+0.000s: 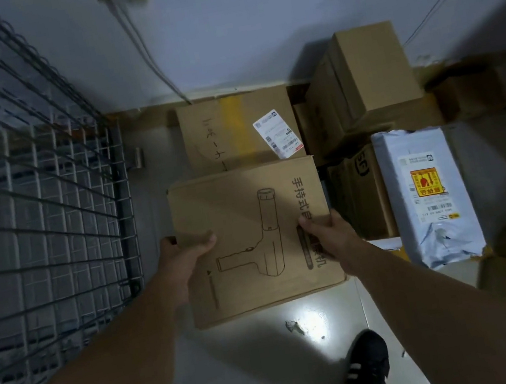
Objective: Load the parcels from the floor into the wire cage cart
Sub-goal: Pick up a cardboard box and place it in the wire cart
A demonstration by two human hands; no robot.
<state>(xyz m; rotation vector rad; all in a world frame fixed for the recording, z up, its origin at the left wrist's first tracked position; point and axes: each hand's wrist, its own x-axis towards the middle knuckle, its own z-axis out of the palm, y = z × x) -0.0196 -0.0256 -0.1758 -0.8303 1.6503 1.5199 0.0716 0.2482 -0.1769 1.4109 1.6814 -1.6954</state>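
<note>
Two edges of the carton [250, 222] are gripped with curled fingers, the left by the left hand [185, 256], the right by the right hand [326, 236]. It is held above the floor [259, 375]; the wire cage cart [51, 232] is set to its left, nearer the left hand.

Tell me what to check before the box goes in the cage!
1. Left hand grips the box at its left edge: ok.
2. Right hand grips its right edge: ok.
3. Cage stands close by, left of the box: ok.
4. Room inside the cage: cannot tell, the view through the wires is blurred.
5. Floor safe to step on: not ok, a scrap lies ahead of the shoe.
6. Box free of the labelled box behind it: cannot tell.
</note>
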